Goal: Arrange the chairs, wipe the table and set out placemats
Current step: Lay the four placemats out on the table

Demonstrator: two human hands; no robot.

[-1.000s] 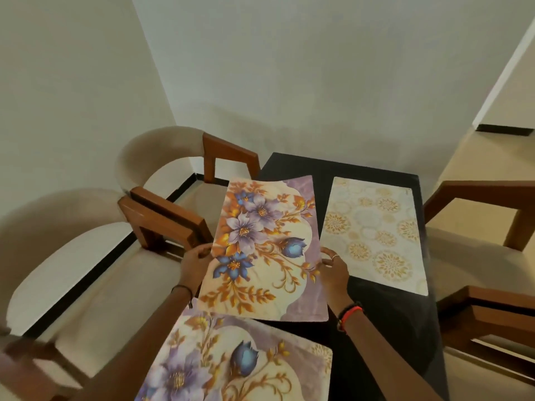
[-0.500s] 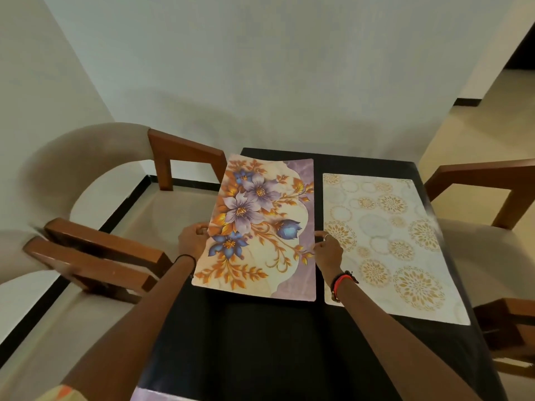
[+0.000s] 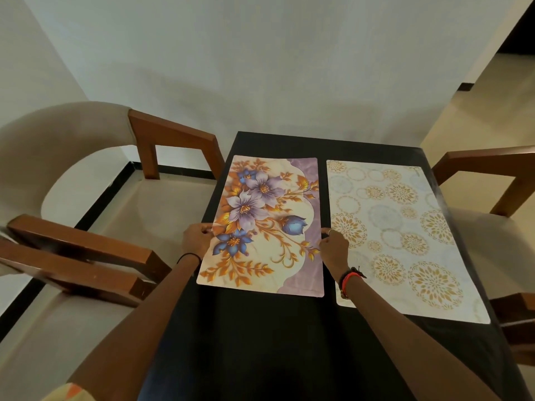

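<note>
The left hand (image 3: 195,241) has its grip narrow, fingers curled in and pinching the left long edge of the flowered placemat (image 3: 266,224) about halfway along. The right hand (image 3: 334,247) does the same on the opposite long edge, fingertips pinched on the purple border; a ring (image 3: 331,231) shows on one finger. A thin black band (image 3: 189,256) sits on the left wrist, and red and black bands (image 3: 348,277) on the right.

The flowered placemat lies flat on the black tabletop (image 3: 260,342), on its left half towards the far end, with its left edge close to the tabletop's left edge. Just beside it on the right, apart by a narrow dark strip, lies a pale placemat with gold circles (image 3: 405,235), also flat; the right wrist passes over its near left corner. This one reaches close to the tabletop's right edge.

On the left stands a chair with a curved beige back and wooden arms (image 3: 173,137), its seat next to the tabletop, and the wooden arm of a nearer chair (image 3: 72,264) lies just in front of it. On the right, another chair's wooden arm (image 3: 492,166) and beige seat sit against the tabletop. A white wall (image 3: 260,68) rises behind the far end.
</note>
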